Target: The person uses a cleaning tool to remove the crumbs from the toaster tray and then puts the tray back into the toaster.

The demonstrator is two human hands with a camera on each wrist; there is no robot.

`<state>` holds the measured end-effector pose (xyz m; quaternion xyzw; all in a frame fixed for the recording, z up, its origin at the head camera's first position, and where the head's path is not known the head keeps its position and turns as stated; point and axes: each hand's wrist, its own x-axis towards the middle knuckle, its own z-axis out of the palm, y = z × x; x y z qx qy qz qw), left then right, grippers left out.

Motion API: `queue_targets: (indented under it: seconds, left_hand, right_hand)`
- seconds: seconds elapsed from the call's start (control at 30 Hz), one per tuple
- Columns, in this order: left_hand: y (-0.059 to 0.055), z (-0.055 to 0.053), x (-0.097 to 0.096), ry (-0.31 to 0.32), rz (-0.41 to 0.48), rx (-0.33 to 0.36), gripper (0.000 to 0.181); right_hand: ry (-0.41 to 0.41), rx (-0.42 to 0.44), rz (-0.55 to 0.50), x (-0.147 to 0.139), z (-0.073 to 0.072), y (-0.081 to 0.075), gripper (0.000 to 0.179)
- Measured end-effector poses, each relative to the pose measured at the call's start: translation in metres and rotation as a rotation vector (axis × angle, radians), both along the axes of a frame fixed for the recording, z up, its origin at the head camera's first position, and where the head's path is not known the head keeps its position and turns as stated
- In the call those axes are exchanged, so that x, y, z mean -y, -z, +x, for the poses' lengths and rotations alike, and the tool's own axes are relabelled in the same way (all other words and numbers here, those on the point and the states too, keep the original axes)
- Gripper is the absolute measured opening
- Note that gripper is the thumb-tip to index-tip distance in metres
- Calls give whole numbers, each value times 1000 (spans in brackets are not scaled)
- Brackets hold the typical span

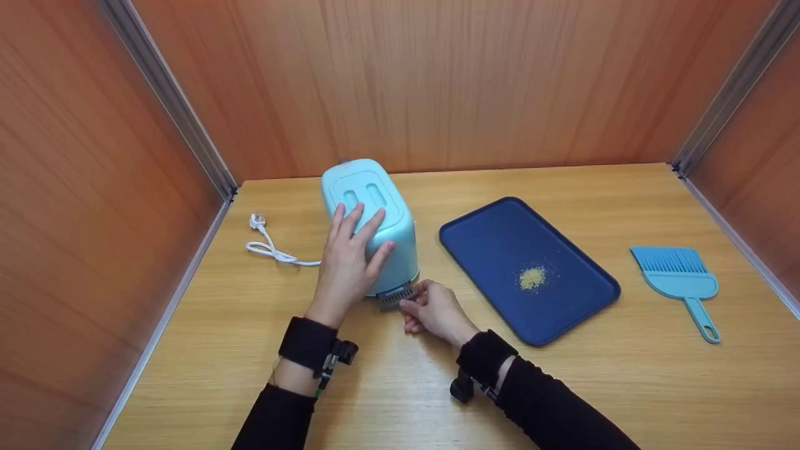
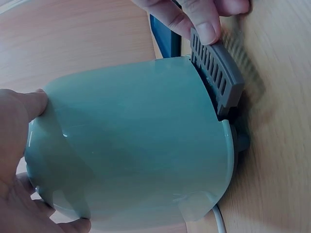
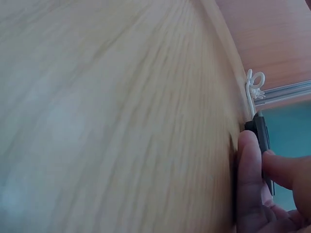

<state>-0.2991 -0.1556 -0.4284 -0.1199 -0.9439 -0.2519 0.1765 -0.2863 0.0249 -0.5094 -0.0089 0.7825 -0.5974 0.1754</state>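
Observation:
A light-blue toaster [image 1: 400, 250] with two slots in its top stands on the wooden table. My left hand [image 1: 347, 265] rests on its top with the fingers spread. At the base of its near end a grey slotted crumb tray [image 1: 396, 298] sticks out a little way. The thumb and fingers of my right hand [image 1: 434, 310] pinch that tray by its right end. In the left wrist view the crumb tray [image 2: 216, 70] sits partly in the opening at the toaster's bottom edge. The right wrist view shows the right thumb and fingers on the tray's dark edge [image 3: 264, 136].
Right of the toaster lies a dark blue tray [image 1: 494, 237] bearing a small heap of yellowish crumbs [image 1: 532, 278]. A blue brush [image 1: 681, 281] lies farther right. The white power cord and plug [image 1: 269, 250] lie on the left. Wood-look panels enclose the table.

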Motion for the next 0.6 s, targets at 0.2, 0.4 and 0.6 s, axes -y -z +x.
queue_targets:
  seconds: [0.2, 0.4, 0.6]
  left_hand:
    - [0, 0, 0, 1, -4, 10, 59]
    - [0, 0, -1, -2, -6, 8, 58]
    - [-1, 1, -1, -1, -1, 16, 58]
  right_hand:
    - [0, -69, 110, 1, -1, 0, 15]
    - [-41, -153, 198, 1, -1, 0, 33]
    - [-62, -194, 172, 5, 0, 2, 32]
